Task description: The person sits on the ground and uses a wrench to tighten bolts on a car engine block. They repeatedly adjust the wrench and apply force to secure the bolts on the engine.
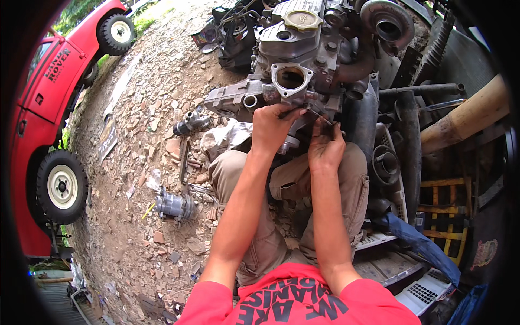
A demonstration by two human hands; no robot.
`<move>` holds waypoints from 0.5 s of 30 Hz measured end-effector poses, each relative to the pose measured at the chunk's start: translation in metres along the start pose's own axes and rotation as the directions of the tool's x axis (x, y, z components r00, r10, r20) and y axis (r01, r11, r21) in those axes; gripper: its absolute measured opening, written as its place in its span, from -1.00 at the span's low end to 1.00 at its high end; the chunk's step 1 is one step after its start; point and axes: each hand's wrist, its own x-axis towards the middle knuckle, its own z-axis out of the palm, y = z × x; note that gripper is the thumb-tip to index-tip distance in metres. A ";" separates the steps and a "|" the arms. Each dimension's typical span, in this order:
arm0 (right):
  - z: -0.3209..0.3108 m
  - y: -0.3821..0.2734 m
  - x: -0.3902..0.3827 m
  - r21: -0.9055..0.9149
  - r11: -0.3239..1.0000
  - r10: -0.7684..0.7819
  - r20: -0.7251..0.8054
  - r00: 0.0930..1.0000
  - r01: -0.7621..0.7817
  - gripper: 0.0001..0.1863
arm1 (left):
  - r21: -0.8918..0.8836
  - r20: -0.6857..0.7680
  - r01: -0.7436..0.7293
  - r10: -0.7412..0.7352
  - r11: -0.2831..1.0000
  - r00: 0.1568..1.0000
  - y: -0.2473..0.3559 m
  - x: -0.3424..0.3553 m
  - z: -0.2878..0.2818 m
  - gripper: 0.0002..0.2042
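Note:
A greasy metal engine (pixel 291 40) stands in front of me, with a round filler cap (pixel 301 20) on top. On its near side is a flange (pixel 292 80) with a wide round opening. Just below that flange my left hand (pixel 269 129) is closed, its thumb and fingers pinched against the engine; what they grip is hidden. Slightly lower and to the right, my right hand (pixel 326 147) is closed too, fingertips up around a thin dark piece whose kind I cannot make out. A short pipe stub (pixel 250 101) sticks out left of my left hand.
Gravel and broken tile (pixel 157 97) cover the ground at left. A cylindrical metal part (pixel 174 205) and a pipe fitting (pixel 190 123) lie there. A red vehicle (pixel 49 108) stands far left. At right are dark pipes (pixel 409 146), a bamboo pole (pixel 466 115) and a yellow crate (pixel 445 214).

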 end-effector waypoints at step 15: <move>0.052 -0.038 -0.020 -0.662 0.553 -0.161 0.511 0.844 0.506 -0.75 | -0.445 0.356 0.474 -0.336 0.760 0.872 0.009 -0.001 -0.015 -0.79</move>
